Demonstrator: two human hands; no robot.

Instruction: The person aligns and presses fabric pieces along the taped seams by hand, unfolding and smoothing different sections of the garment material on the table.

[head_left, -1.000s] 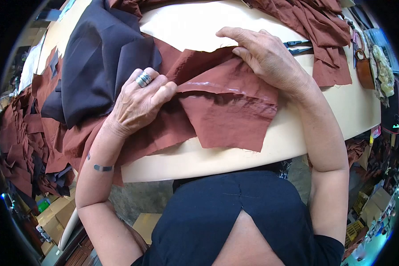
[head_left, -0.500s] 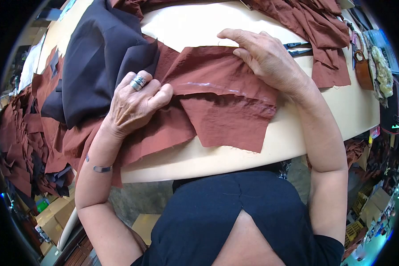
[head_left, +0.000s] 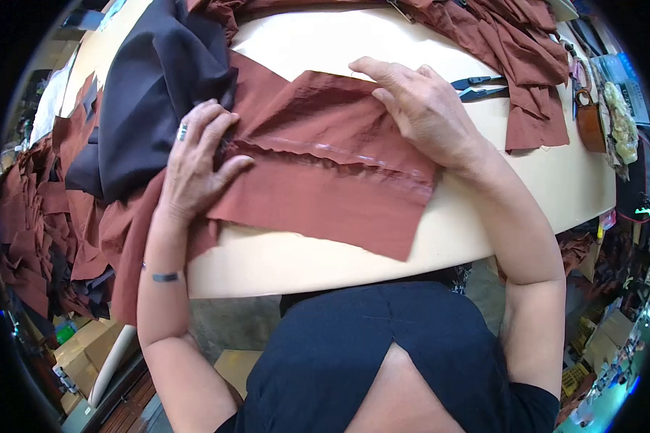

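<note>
Rust-brown fabric (head_left: 325, 198) lies across the pale table, with a shiny seam line running along its middle. On its left part rests my left hand (head_left: 195, 159), a ring on one finger, thumb apart from the other fingers. Black fabric (head_left: 141, 108) is bunched beside and behind that hand. At the upper right edge of the brown piece, my right hand (head_left: 419, 108) has its thumb and index finger apart, touching the cloth from above. Dark-handled scissors or snips (head_left: 480, 88) lie just beyond the right hand.
The pale table (head_left: 267, 270) curves around in front of me. More brown fabric (head_left: 520, 50) lies at the back right, beside a brown leather-like holder (head_left: 591, 126). Brown scraps (head_left: 36, 224) are heaped at the left. Cardboard boxes (head_left: 87, 346) stand below, at lower left.
My left hand has moved left and its fingers have opened from a closed grip. The brown fabric's lower flap is spread out flatter. My right hand has shifted slightly down and left.
</note>
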